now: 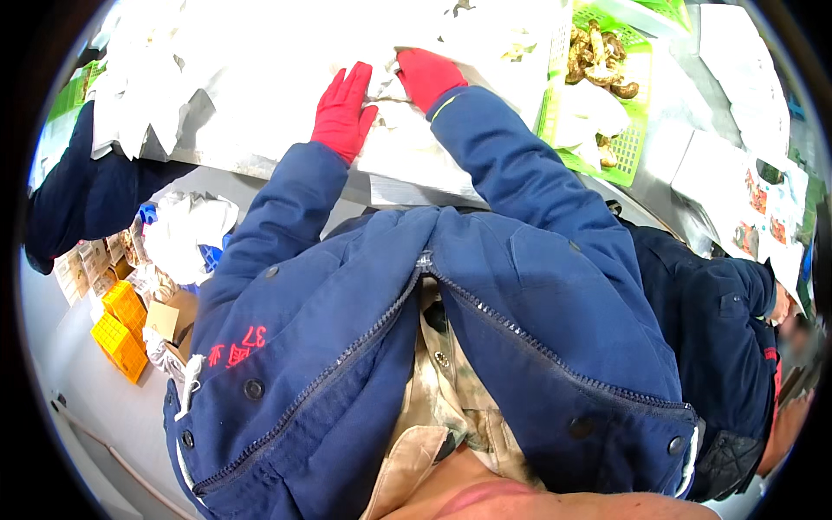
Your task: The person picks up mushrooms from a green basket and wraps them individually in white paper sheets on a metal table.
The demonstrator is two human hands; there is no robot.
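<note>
My left hand (344, 112), in a red glove, lies on white paper at the table, its thumb apart from the fingers. My right hand (429, 77), also red-gloved, is bent over at the paper just to the right, its fingertips partly hidden. Between both hands is crumpled white paper (387, 88); what it covers cannot be seen. A stack of white sheets (416, 188) lies at the table edge before me. To the right, a green plastic basket (634, 140) holds brown mushrooms (599, 58) and white paper.
Co-workers in dark clothing stand at the left (84, 188) and right (695, 305). Loose white sheets (146, 71) hang over the metal table's edge (221, 162). Orange crates (120, 338), a cardboard box (185, 312) and a white bag (188, 227) are on the floor at left. Printed bags (764, 208) lie far right.
</note>
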